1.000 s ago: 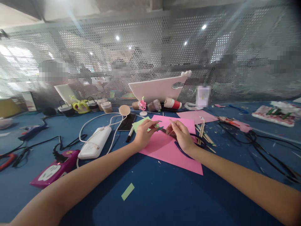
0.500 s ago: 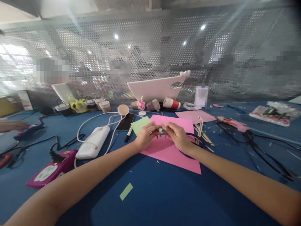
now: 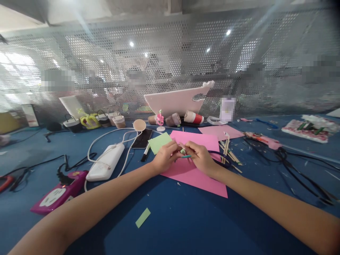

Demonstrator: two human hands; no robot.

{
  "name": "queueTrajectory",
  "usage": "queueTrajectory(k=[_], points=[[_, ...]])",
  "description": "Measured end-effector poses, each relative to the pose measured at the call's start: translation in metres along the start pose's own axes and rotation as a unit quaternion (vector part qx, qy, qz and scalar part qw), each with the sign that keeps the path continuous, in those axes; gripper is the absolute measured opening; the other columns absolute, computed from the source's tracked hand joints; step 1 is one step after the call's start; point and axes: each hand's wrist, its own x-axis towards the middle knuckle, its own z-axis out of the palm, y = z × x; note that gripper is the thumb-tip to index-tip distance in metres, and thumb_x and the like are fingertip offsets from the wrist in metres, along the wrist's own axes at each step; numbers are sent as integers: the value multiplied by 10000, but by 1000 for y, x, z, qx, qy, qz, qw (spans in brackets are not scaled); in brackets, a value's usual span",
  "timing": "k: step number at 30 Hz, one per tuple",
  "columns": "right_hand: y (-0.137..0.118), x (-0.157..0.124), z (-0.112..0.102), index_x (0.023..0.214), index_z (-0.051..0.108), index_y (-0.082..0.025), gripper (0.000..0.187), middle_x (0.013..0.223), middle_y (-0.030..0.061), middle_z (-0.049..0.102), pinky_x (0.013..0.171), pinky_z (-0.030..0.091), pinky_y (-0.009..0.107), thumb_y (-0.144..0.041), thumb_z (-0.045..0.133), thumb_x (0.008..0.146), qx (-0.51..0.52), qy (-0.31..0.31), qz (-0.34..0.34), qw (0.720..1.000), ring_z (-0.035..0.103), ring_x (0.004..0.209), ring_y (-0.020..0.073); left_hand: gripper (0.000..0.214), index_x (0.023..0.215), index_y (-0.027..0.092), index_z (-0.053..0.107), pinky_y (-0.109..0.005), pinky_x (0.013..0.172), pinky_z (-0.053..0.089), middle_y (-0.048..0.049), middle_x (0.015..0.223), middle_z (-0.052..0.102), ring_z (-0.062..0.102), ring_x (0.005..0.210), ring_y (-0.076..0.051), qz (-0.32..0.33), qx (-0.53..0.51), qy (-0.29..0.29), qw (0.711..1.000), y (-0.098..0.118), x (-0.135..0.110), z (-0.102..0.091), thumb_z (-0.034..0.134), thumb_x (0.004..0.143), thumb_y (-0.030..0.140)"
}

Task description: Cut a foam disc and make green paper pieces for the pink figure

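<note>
My left hand point(image 3: 165, 156) and my right hand point(image 3: 199, 156) meet over a pink paper sheet point(image 3: 195, 170) on the blue table. Both pinch a thin teal-green stick point(image 3: 186, 156) with a small pale green bit point(image 3: 182, 151) on it, held between the fingertips. A light green paper point(image 3: 159, 141) lies just behind my left hand, with a black marker point(image 3: 145, 153) beside it. A dark blue loop, perhaps scissor handles point(image 3: 220, 157), lies under my right wrist. Several wooden sticks point(image 3: 228, 148) lie to the right of it.
A white power bank point(image 3: 106, 162) with a cable, a phone point(image 3: 142, 138), and a magenta power strip point(image 3: 60, 191) lie at the left. Paper cups point(image 3: 193, 117) and a white foam board point(image 3: 177, 101) stand before the perforated screen. Black cables point(image 3: 300, 170) trail right. A green scrap point(image 3: 142, 217) lies near.
My hands have drawn closer together and a little toward me, turning the small stick between the fingertips. Another person's hand seen at the far left half a second ago is gone.
</note>
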Motion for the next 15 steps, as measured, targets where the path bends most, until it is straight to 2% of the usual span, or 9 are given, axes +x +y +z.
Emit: queueTrajectory(k=[2, 5, 9, 15], points=[[-5, -1, 1, 700, 468, -212, 364, 569, -34, 470, 527, 363, 258, -487, 416, 932, 18, 6, 15, 1000, 439, 500, 113, 430, 724, 167, 515, -273, 574, 394, -23, 685, 488, 454, 608, -130, -11, -18, 13, 1000, 5, 0, 1, 339, 921, 506], [-13, -2, 5, 684, 447, -216, 369, 537, -43, 446, 504, 351, 258, -484, 411, 936, 47, 23, 31, 998, 414, 469, 107, 441, 690, 178, 470, -284, 578, 389, -15, 650, 462, 449, 594, -130, -62, -36, 50, 996, 14, 0, 5, 256, 959, 455], [-18, -5, 12, 711, 433, -222, 343, 536, -50, 421, 490, 341, 261, -477, 409, 939, 66, 41, 37, 996, 396, 471, 109, 351, 691, 187, 450, -271, 560, 384, 9, 610, 459, 450, 565, -116, -110, -48, 73, 990, 22, -1, 8, 341, 963, 381], [-18, -6, 16, 735, 417, -225, 301, 534, -60, 401, 482, 320, 259, -435, 402, 950, 68, 34, 42, 996, 368, 459, 102, 356, 662, 190, 418, -250, 522, 369, 32, 562, 440, 437, 521, -94, -144, -82, 77, 983, 22, -2, 9, 364, 960, 376]])
